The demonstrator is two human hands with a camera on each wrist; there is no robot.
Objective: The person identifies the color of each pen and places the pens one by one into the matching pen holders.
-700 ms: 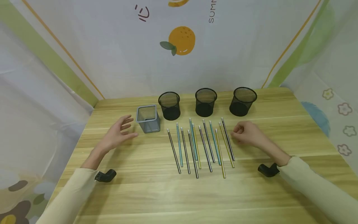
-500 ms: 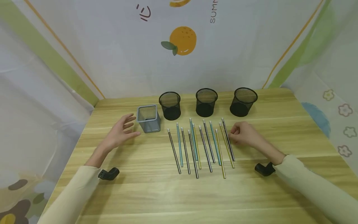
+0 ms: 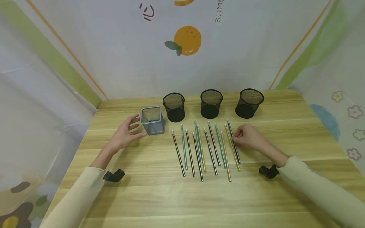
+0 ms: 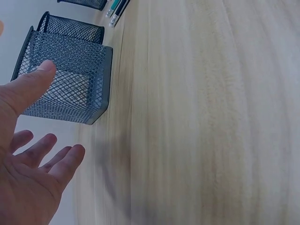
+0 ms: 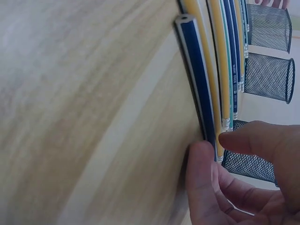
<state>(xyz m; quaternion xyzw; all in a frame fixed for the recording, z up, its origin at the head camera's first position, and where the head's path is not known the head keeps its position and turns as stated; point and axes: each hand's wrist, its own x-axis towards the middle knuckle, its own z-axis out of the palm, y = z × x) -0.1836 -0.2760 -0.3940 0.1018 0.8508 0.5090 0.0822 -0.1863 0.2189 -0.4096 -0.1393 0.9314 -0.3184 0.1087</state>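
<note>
Several pencils lie side by side on the table, dark, teal and yellow. My right hand (image 3: 249,136) is at the rightmost one, a dark blue pencil (image 5: 197,65). Its thumb and index fingertip pinch this pencil near the eraser end, close against a yellow pencil (image 5: 218,65). The pencil lies flat on the table. My left hand (image 3: 124,134) is held beside a grey square mesh pen holder (image 3: 154,126), thumb spread from the fingers and nothing in its grasp. In the left wrist view the thumb overlaps the holder (image 4: 70,79); contact cannot be made out.
Along the back edge of the wooden table (image 3: 148,196) stand three round black mesh pen holders: a left one (image 3: 175,114), a middle one (image 3: 210,110) and a right one (image 3: 246,110). A printed curtain (image 3: 128,63) hangs behind.
My right hand has moved left, from beside the row onto the rightmost dark pencil. The left hand has come slightly closer to the grey holder. The pencils lie as before.
</note>
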